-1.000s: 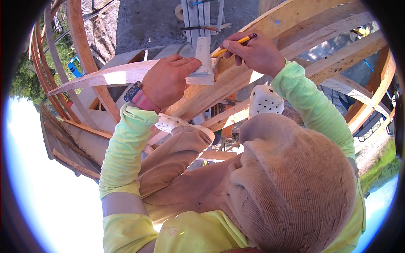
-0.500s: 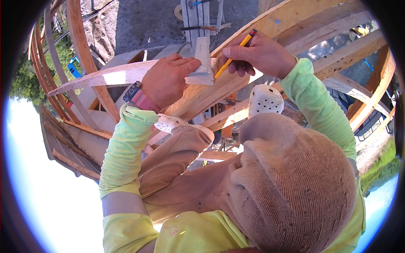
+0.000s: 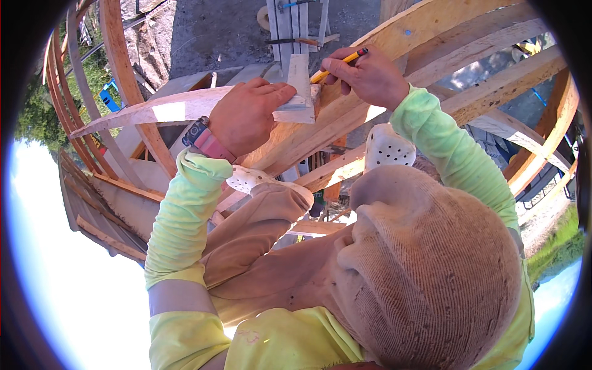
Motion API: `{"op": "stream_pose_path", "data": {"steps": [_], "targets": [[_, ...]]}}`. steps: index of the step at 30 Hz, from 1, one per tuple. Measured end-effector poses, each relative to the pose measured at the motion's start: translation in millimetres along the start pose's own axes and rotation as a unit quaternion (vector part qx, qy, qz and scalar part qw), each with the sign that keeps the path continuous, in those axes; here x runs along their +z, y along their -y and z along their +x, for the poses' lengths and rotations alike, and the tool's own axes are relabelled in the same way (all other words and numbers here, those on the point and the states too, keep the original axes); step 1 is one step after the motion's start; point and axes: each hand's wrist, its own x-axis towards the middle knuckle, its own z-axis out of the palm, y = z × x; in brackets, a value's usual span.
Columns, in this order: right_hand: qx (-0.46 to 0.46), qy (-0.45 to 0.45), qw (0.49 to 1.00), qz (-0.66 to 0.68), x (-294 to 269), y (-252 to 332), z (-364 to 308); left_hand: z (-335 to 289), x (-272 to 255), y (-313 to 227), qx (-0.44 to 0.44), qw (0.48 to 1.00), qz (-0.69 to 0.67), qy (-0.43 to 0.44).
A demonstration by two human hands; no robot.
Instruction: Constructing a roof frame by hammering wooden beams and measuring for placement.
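My left hand [image 3: 246, 118] lies over the end of a pale curved board [image 3: 172, 112], its fingers closed and pressing a light-coloured carpenter's square [image 3: 298, 77]. The square's long blade points away from me. Its shorter part runs across the board's end; the thumb is hidden. In my right hand [image 3: 377, 79] a yellow pencil [image 3: 354, 57] with a dark end is pinched between thumb and fingers. The pencil slants left, its tip close beside the right edge of the square's blade. Under both hands a broad curved timber [image 3: 333, 120] passes diagonally.
Curved wooden ribs rise at the left [image 3: 120, 55] and right [image 3: 549, 132]. My feet in white perforated clogs [image 3: 390, 148] are among the beams, with gaps between them. Farther down stand narrow planks [image 3: 285, 31] with a dark-bladed tool [image 3: 293, 41] across them.
My right hand has moved away from me and slightly left, carrying the pencil tip from near the square's base up along its blade. The pencil lies flatter. My left hand and the square stay nearly put.
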Motion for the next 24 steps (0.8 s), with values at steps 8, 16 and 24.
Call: {"op": "stream_pose_path", "data": {"steps": [8,16,24], "targets": [[0.037,0.090,0.993,0.067,-16,45,-26,-4,0,2,-0.002,1.000,0.004,-0.004],[0.012,0.000,0.999,0.033,-7,14,-7,2,-1,-1,0.004,1.000,-0.008,-0.004],[0.015,0.015,1.000,0.009,2,4,-3,-1,1,1,0.008,1.000,0.006,-0.007]]}}
